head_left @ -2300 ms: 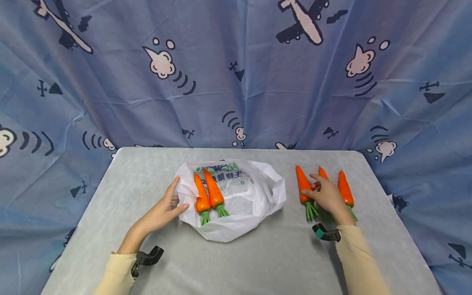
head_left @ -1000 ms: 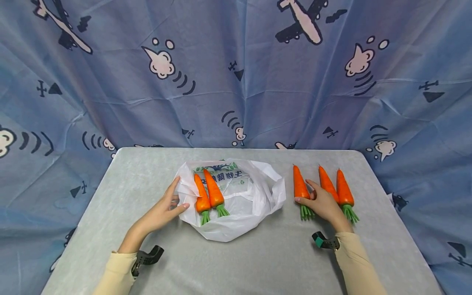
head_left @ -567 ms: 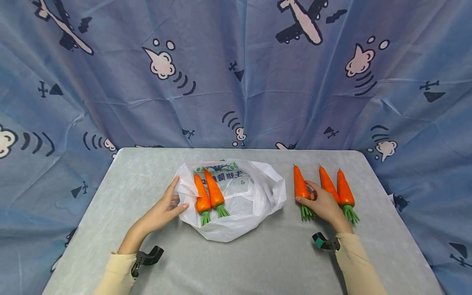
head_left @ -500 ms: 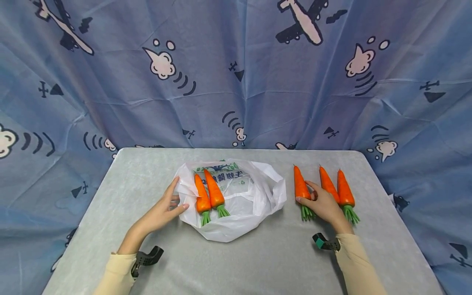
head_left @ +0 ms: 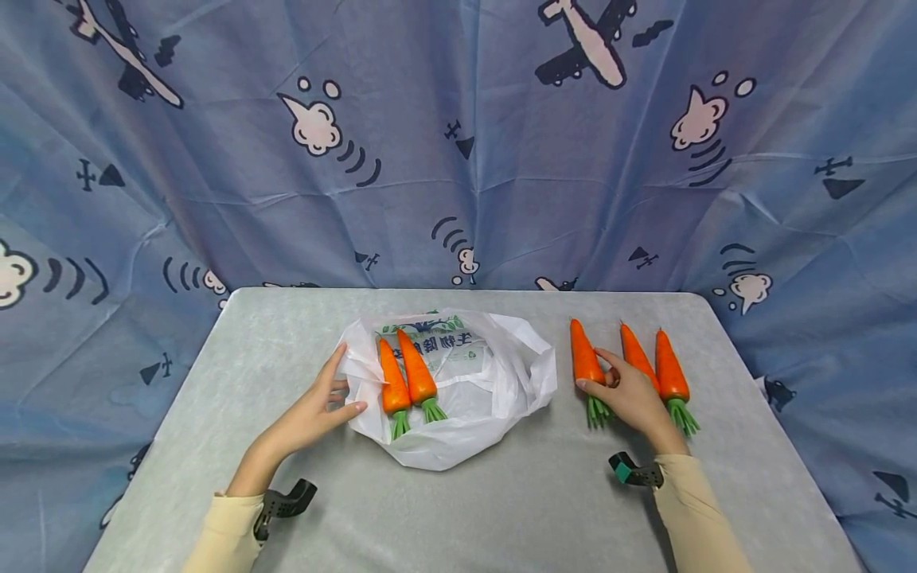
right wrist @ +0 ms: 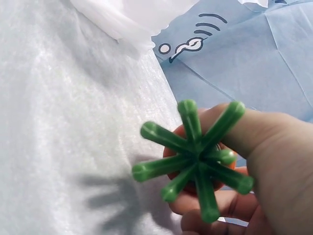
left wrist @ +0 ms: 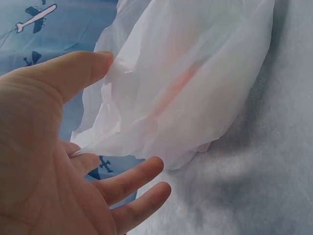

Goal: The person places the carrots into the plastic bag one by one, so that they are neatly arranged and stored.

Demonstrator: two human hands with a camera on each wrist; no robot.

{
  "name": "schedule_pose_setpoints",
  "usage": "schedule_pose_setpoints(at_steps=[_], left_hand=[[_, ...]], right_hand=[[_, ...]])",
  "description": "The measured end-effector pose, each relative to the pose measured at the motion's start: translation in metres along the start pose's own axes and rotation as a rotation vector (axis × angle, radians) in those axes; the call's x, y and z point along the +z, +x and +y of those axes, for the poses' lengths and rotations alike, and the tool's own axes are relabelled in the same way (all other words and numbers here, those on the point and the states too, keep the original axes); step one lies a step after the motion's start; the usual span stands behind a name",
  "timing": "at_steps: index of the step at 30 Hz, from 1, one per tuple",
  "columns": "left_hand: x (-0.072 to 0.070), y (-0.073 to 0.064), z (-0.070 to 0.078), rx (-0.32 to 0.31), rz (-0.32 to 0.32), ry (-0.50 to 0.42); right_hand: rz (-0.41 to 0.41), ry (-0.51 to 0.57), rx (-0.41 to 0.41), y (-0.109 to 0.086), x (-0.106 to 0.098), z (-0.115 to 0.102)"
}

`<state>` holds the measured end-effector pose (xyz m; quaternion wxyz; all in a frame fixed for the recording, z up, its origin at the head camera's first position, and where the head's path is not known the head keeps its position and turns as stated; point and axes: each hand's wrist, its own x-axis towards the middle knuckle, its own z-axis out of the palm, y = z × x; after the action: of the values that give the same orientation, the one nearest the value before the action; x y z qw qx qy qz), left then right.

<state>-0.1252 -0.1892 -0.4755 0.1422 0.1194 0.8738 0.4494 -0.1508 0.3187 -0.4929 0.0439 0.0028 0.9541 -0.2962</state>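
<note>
A white plastic bag (head_left: 466,434) lies spread on the table, its mouth facing the person, with two carrots (head_left: 392,390) inside. My left hand (head_left: 304,418) holds the bag's left rim; in the left wrist view a fold of the bag (left wrist: 161,98) is caught between fingers, with the thumb against it. My right hand (head_left: 634,398) grips the leftmost loose carrot (head_left: 583,358) near its wide end, thumb on one side and fingers on the other. In the right wrist view its green stems (right wrist: 195,156) point at the camera and hide most of the orange body.
Two more carrots, a middle one (head_left: 637,356) partly behind the right hand and a right one (head_left: 669,366), lie to the right. The pale table (head_left: 458,525) ends at a blue patterned curtain (head_left: 401,223). Each wrist wears a dark band with a mount (head_left: 290,500).
From over the middle carrot my right hand has moved left onto the leftmost carrot, which shifted slightly left. In the last half second it moved only a little. The left hand stays at the bag.
</note>
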Motion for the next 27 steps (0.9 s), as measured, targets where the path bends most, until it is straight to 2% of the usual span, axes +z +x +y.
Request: schedule_pose_setpoints(at_steps=[27], left_hand=[[-0.001, -0.001, -0.001, -0.023, -0.011, 0.017]], right_hand=[[0.032, 0.002, -0.015, -0.004, -0.018, -0.021]])
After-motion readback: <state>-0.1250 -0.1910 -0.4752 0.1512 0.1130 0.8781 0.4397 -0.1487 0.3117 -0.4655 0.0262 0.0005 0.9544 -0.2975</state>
